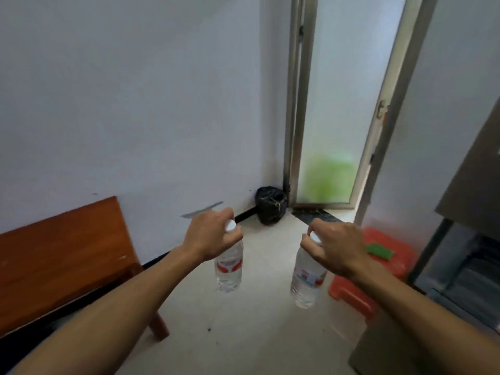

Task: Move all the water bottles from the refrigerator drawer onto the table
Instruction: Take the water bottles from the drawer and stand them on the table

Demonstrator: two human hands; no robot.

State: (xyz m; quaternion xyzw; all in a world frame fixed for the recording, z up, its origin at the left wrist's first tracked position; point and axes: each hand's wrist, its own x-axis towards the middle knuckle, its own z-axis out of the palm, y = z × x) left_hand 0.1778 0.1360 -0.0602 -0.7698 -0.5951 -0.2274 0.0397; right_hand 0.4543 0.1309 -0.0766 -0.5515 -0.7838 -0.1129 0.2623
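White walls (135, 104), pale floor (257, 320) — frosted door (338, 117), black corner bin (270, 208), red stool (384, 255).

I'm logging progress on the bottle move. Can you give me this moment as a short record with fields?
left hand: grips the left bottle at its neck
right hand: grips the right bottle at its neck
bottles: both white-capped, hanging roughly upright in the air above the floor
table: wooden, on the left
fridge: on the right, lower part looks open, contents unclear
other: red stool with a green thing on it; black bag in the corner
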